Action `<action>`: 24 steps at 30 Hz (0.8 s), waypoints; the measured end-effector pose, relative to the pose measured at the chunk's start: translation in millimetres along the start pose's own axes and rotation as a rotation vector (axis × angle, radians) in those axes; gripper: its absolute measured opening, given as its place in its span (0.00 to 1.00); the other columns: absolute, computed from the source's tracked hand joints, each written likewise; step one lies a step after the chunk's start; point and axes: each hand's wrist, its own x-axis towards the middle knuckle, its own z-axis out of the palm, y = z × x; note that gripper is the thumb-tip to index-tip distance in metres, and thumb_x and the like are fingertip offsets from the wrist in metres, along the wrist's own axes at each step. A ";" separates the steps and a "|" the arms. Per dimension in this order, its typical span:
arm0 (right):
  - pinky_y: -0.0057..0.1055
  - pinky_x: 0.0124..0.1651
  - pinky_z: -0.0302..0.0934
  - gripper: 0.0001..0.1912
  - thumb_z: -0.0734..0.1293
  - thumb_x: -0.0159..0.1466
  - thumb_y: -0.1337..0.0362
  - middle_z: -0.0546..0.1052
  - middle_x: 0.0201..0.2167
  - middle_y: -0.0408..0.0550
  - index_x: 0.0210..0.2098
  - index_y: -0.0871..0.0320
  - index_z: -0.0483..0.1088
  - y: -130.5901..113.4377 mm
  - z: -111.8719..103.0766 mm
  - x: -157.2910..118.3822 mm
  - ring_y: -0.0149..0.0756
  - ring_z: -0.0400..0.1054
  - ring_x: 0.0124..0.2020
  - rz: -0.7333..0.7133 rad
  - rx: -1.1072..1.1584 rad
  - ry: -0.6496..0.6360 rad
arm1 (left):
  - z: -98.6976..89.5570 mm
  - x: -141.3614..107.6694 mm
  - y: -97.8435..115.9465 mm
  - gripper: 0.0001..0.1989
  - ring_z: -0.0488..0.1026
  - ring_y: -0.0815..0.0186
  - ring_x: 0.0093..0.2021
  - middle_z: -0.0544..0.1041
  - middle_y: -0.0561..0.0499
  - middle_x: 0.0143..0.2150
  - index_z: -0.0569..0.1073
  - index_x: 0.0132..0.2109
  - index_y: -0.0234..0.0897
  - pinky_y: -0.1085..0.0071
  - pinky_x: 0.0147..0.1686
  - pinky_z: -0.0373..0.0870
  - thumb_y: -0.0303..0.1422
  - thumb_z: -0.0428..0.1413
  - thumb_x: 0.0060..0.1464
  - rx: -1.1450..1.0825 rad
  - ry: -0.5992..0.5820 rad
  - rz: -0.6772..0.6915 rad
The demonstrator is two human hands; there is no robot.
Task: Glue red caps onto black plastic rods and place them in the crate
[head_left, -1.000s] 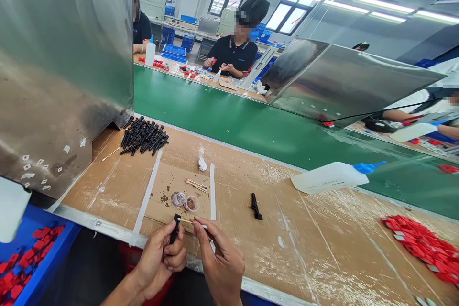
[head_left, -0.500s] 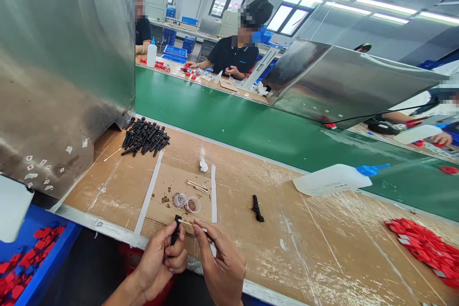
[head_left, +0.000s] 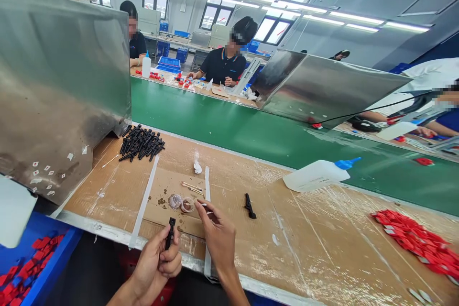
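My left hand (head_left: 159,259) is closed around a small black plastic part (head_left: 171,232), held upright with its squarish head showing above the fingers. Pinched in my right hand (head_left: 219,232) is a cotton swab (head_left: 195,204), whose tip reaches to a small round clear cup (head_left: 187,205). Beside that cup, touching or nearly so, is a second clear cup (head_left: 175,201). Both stand on a stained cardboard piece (head_left: 158,215). More cotton swabs (head_left: 191,187) lie just behind the cups. One black part (head_left: 250,206) rests alone to the right of my right hand.
A heap of black parts (head_left: 141,142) lies at the back left, near a metal panel (head_left: 64,86). A white bottle with a blue nozzle (head_left: 315,175) lies tilted at the right, behind red pieces (head_left: 416,239). Beyond runs a green belt (head_left: 215,129), with co-workers across it.
My right hand has drawn the swab away from the black part and carried it to the clear cup. The left hand keeps the part, now slightly lower. The whole view has shifted.
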 end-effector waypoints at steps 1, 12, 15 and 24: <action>0.33 0.41 0.67 0.14 0.68 0.62 0.54 0.82 0.40 0.50 0.41 0.56 0.78 0.9 0.5 2.1 0.40 0.75 0.36 -0.008 0.008 -0.020 | 1.1 -1.8 -0.7 0.17 0.39 0.80 0.14 0.47 0.64 0.17 0.68 0.34 0.34 0.79 0.16 0.40 0.45 0.57 0.57 -0.001 0.003 -0.002; 0.37 0.44 0.65 0.21 0.69 0.60 0.52 0.79 0.45 0.53 0.48 0.57 0.76 -9.9 -15.1 -7.2 0.40 0.71 0.38 0.021 0.038 0.132 | 14.1 -13.6 -8.6 0.16 0.39 0.80 0.14 0.48 0.64 0.16 0.68 0.33 0.34 0.80 0.16 0.42 0.43 0.58 0.57 -0.019 -0.040 -0.034; 0.39 0.48 0.66 0.19 0.71 0.58 0.51 0.81 0.40 0.53 0.43 0.57 0.79 -10.7 -20.2 -41.1 0.44 0.74 0.41 0.214 0.218 0.113 | 19.7 -18.6 -9.5 0.16 0.38 0.79 0.13 0.48 0.64 0.15 0.67 0.32 0.35 0.80 0.15 0.42 0.43 0.57 0.57 -0.043 -0.119 -0.075; 0.37 0.42 0.72 0.20 0.78 0.50 0.52 0.83 0.30 0.51 0.40 0.51 0.80 -20.1 -2.3 -95.6 0.43 0.78 0.34 0.632 0.882 -0.327 | 22.7 -35.4 -9.8 0.18 0.34 0.76 0.12 0.44 0.64 0.12 0.60 0.26 0.38 0.75 0.14 0.32 0.45 0.54 0.55 0.083 -0.215 -0.289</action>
